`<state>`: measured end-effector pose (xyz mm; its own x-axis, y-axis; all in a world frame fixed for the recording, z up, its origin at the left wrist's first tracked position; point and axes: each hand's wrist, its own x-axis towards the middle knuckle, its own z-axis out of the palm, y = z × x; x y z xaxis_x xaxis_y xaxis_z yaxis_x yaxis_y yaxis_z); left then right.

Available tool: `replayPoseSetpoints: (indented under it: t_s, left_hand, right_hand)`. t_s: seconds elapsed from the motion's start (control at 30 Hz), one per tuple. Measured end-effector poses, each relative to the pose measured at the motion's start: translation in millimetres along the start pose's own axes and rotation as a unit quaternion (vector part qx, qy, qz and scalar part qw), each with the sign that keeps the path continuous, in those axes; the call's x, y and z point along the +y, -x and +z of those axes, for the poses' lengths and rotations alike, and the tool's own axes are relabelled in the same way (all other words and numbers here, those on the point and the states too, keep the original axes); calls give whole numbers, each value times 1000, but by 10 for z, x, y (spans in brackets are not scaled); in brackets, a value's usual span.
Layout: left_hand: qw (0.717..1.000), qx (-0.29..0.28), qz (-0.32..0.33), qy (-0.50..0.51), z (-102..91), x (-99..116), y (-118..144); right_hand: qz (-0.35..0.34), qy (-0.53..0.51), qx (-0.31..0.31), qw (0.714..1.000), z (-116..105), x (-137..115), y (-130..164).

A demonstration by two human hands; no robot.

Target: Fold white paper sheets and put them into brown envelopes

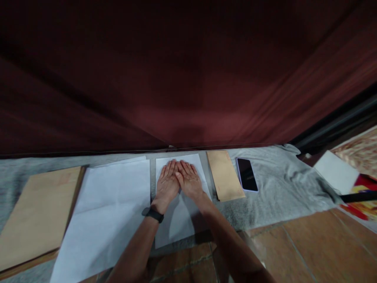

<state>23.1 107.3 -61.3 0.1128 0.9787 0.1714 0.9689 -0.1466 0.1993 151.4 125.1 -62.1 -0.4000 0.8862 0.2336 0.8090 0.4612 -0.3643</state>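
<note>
A white sheet of paper [171, 232] lies in front of me on a grey cloth. Both palms are flat on its upper half, side by side, with the thumbs meeting or overlapping. My left hand [167, 181], with a dark band on its wrist, has its fingers stretched out. My right hand [189, 180] rests beside it in the same way, fingers extended. Neither hand grips anything. Whatever part of the sheet is under the palms is hidden.
Larger white sheets [112, 212] lie to the left, beside a stack of big brown envelopes [41, 212]. On the right are smaller brown envelopes [225, 175] and a phone [246, 175]. A dark red curtain [188, 86] hangs behind the grey cloth [277, 188]; tiled floor [318, 239] borders its front.
</note>
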Motion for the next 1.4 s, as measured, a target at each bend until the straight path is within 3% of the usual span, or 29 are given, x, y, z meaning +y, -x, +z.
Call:
replayPoseSetpoints:
  t_s: [0.4,0.6,0.7,1.23,1.33,1.4]
  left_hand:
    - [998,62,-17,23,-60,-48,261]
    - [993,41,107,9,-44,252,732]
    - [992,31,124,-4,-36,312,921]
    - [996,51,76,16,-153,138,1198]
    - [995,26,98,11,-220,76,1262]
    - [989,-15,145,18,-297,34,1312]
  right_hand:
    - [14,29,6,999,-183,234,216]
    - [-76,-13,-22,997,-240,47,596]
    - [-104,-7,-40,994,-241,38,774]
    - [-103,39,-34,993,-440,329,1056]
    - [-101,41,-37,993,-468,358,1099]
    - [-101,40,-40,993,-478,375,1125]
